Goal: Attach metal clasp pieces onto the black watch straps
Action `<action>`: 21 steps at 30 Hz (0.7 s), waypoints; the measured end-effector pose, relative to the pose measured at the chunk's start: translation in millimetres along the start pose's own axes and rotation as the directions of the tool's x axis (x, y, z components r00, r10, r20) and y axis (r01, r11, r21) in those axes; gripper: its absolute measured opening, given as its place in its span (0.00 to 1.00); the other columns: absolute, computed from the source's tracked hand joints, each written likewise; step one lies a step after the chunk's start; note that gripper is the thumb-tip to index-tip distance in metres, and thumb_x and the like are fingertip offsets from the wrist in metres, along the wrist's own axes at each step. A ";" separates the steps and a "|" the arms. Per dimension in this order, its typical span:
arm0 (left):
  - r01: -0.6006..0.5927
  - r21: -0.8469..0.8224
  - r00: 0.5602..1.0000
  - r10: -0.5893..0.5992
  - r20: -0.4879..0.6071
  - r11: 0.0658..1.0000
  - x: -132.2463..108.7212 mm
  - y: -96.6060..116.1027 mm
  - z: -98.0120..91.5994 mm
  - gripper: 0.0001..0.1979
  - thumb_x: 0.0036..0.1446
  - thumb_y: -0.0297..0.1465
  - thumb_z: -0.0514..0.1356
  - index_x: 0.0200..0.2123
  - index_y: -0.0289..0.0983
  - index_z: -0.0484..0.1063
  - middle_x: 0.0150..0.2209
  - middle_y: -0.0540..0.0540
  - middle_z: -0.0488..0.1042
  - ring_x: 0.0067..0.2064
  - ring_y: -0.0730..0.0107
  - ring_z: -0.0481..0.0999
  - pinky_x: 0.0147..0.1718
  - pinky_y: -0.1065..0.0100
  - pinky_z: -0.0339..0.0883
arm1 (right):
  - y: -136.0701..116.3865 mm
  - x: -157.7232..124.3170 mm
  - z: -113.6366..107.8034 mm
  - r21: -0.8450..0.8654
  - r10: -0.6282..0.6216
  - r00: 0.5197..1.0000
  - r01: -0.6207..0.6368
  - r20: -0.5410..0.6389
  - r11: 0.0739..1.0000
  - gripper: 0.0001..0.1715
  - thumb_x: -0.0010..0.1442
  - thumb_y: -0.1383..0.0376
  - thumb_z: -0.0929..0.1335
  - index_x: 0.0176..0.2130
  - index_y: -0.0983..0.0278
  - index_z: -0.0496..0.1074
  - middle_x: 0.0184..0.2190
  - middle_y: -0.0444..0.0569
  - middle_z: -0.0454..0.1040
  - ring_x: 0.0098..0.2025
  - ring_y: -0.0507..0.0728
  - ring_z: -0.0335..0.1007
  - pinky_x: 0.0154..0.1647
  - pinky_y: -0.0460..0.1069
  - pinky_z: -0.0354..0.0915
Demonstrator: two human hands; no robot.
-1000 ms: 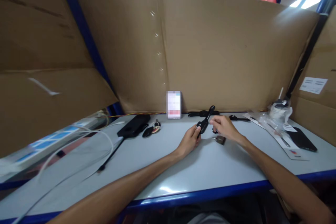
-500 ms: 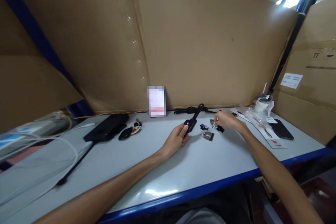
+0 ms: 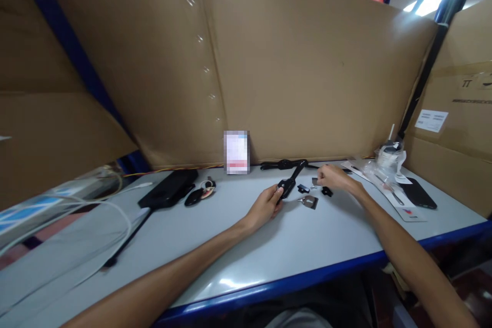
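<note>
My left hand (image 3: 264, 208) is closed around one end of a black spokeshave (image 3: 287, 187), its other handle pointing up and away. My right hand (image 3: 333, 177) hovers low at the table, fingers pinched together over small parts; whatever is between the fingertips is too small to make out. Near those fingertips lie a small metal plate (image 3: 314, 181) and a black clamp piece (image 3: 327, 191). Between the two hands rest another black clamp piece (image 3: 303, 188) and a flat metal blade (image 3: 310, 202) with a slot. A second black spokeshave (image 3: 285, 164) lies along the cardboard at the back.
A lit phone (image 3: 237, 152) leans on the cardboard wall (image 3: 284, 61). Left are keys (image 3: 194, 196), a black box-shaped device (image 3: 168, 189) and white cables (image 3: 128, 225). Right are plastic packaging (image 3: 380, 179), a dark phone (image 3: 421, 193) and a wrapped white container (image 3: 390, 152). A blue edge (image 3: 277, 289) borders the table.
The camera view has turned slightly left, so everything sits further right in the picture. My left hand still grips the spokeshave and my right hand stays over the small parts.
</note>
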State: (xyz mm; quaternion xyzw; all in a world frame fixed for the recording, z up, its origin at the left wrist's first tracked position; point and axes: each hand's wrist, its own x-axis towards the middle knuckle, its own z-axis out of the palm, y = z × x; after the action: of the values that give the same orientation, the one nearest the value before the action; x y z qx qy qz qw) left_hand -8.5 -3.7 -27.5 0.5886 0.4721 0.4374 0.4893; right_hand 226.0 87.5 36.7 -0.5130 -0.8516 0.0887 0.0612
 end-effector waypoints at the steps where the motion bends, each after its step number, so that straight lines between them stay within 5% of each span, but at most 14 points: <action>1: 0.001 0.008 1.000 -0.001 0.001 1.000 0.3 0.4 0.2 0.22 0.59 0.52 0.55 0.31 0.41 0.54 0.18 0.59 0.57 0.15 0.81 0.50 0.14 0.75 0.43 | -0.3 -2.6 -4.6 0.111 -0.038 0.999 0.041 -0.032 0.993 0.06 0.55 0.68 0.68 0.31 0.67 0.76 0.29 0.49 0.77 0.30 0.52 0.70 0.27 0.44 0.57; 4: 0.014 0.016 1.000 -0.014 0.006 1.000 1.6 2.2 0.9 0.21 0.60 0.51 0.55 0.31 0.41 0.55 0.17 0.59 0.57 0.15 0.81 0.51 0.14 0.75 0.43 | -11.3 -11.4 -15.2 0.505 -0.171 0.983 0.184 -0.073 0.843 0.07 0.56 0.64 0.68 0.32 0.66 0.73 0.25 0.46 0.75 0.26 0.51 0.68 0.23 0.44 0.58; 6: 0.018 0.008 1.000 -0.018 0.014 1.000 2.6 3.4 1.2 0.20 0.61 0.50 0.55 0.31 0.40 0.57 0.17 0.60 0.56 0.15 0.81 0.51 0.15 0.75 0.43 | -27.1 -16.0 -15.3 0.615 -0.233 0.960 0.279 -0.156 0.738 0.09 0.55 0.61 0.69 0.32 0.65 0.73 0.25 0.45 0.74 0.26 0.51 0.67 0.24 0.44 0.61; 12: 0.042 0.023 0.999 -0.042 0.032 0.999 4.8 5.3 2.2 0.19 0.63 0.48 0.55 0.30 0.40 0.57 0.15 0.59 0.57 0.14 0.81 0.51 0.15 0.75 0.45 | -72.1 -14.1 14.7 0.458 -0.240 0.866 0.445 -0.439 0.769 0.04 0.55 0.66 0.72 0.29 0.65 0.76 0.29 0.46 0.77 0.33 0.52 0.70 0.34 0.46 0.62; 21: 0.140 0.023 0.990 -0.141 0.029 0.990 3.8 11.0 3.7 0.15 0.66 0.42 0.51 0.30 0.40 0.56 0.16 0.59 0.57 0.14 0.81 0.50 0.13 0.75 0.42 | -77.1 -8.3 31.4 0.285 -0.190 0.856 0.358 -0.481 0.889 0.02 0.57 0.68 0.73 0.31 0.63 0.78 0.29 0.45 0.78 0.32 0.53 0.70 0.37 0.47 0.61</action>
State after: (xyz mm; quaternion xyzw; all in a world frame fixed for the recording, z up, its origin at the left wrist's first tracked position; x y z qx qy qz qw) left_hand -2.8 -1.4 -16.9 0.5655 0.5093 0.3879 0.5200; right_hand 157.2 42.1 22.4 -0.3699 -0.8490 0.1171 0.3586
